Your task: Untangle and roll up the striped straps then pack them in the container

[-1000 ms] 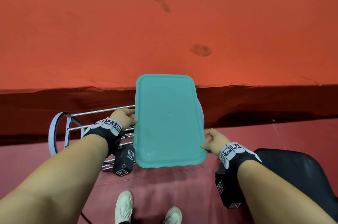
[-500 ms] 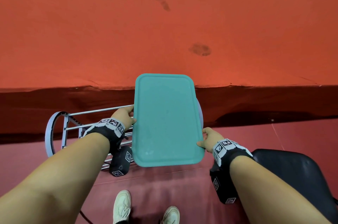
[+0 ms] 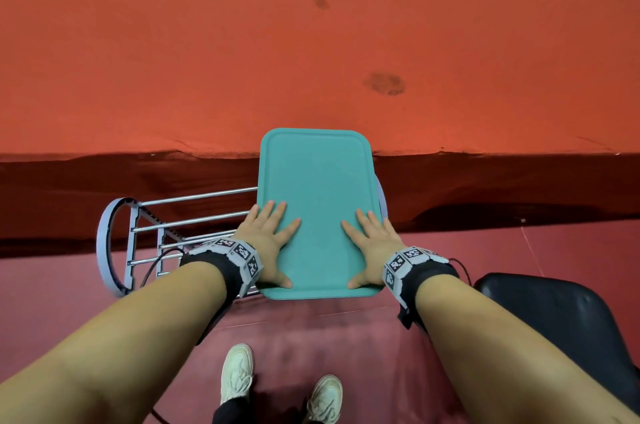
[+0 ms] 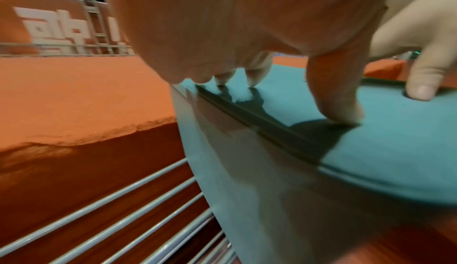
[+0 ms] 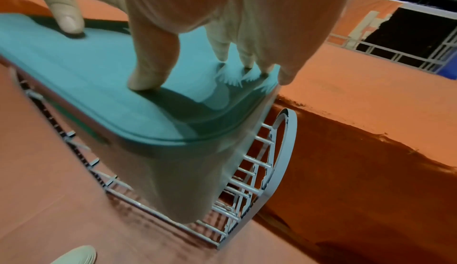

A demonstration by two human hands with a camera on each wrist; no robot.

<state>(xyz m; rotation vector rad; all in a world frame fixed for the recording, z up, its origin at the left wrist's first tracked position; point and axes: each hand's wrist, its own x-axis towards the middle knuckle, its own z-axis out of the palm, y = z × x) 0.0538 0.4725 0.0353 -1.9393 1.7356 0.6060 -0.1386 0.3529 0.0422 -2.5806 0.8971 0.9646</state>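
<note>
the container [image 5: 173,170], a pale translucent tub, stands on a grey wire rack [image 3: 166,233] on the floor, just in front of the near edge of the orange bench [image 3: 311,42]. a teal lid [image 3: 317,209] covers it. the striped straps are not in view; through the cloudy wall i cannot tell what lies inside, so judging from the closed tub they are likely packed already.

a moment ago both hands gripped the lid by its left and right edges. now they lie flat on top of it: the left hand [image 3: 266,240] on the near left part, the right hand [image 3: 372,243] on the near right part. each grip is wide, fingers spread and straight, fingertips [image 4: 343,115] and thumbs pressing on the lid and holding nothing. that shift reads as sealing the lid, seemingly the closing step of the task.

in the wrist views the lid rim sits over the tub wall along the left and right sides; whether the far edge is seated i cannot tell.

around it: a black chair [image 3: 561,319] at the near right, the person's pale shoes [image 3: 239,375] on the dark red floor below the tub, and cables from the wrist bands. nothing lies on the lid besides the hands. the rack's thin bars may let the tub rock under a hard push.
</note>
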